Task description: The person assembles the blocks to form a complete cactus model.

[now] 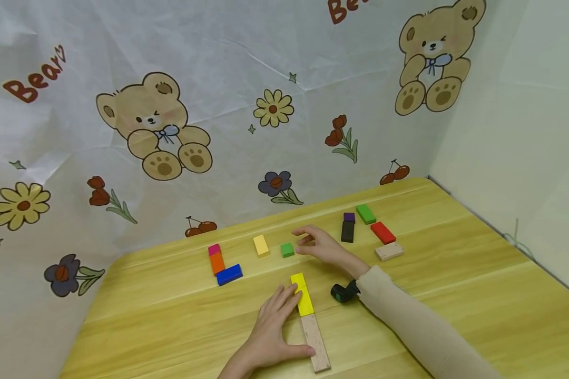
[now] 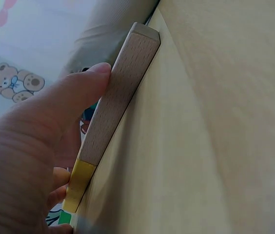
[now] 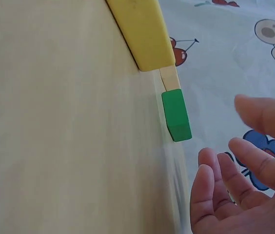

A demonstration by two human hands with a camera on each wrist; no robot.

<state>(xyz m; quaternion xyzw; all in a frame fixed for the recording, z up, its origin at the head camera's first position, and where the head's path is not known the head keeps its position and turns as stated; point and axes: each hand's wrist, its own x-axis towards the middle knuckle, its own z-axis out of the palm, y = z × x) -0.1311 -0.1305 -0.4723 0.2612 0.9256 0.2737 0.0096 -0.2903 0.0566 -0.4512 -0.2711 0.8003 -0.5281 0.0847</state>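
In the head view my left hand (image 1: 271, 337) rests along a straight row made of a yellow block (image 1: 305, 299) and a plain wooden block (image 1: 315, 343) laid end to end. Its fingertips touch the yellow part, while the thumb lies on the wooden block (image 2: 120, 87), as the left wrist view also shows. My right hand (image 1: 326, 248), fingers loosely bent and holding nothing, hovers just right of a small green block (image 1: 287, 250). In the right wrist view that green block (image 3: 175, 112) stands beyond the yellow block (image 3: 145, 36), apart from the fingers.
A pale yellow block (image 1: 261, 246) lies left of the green one. Further left sit pink (image 1: 214, 249), orange (image 1: 216, 263) and blue (image 1: 229, 275) blocks. To the right are purple, black (image 1: 347, 231), green, red (image 1: 383, 232) and wooden (image 1: 389, 251) blocks. A patterned sheet backs the table.
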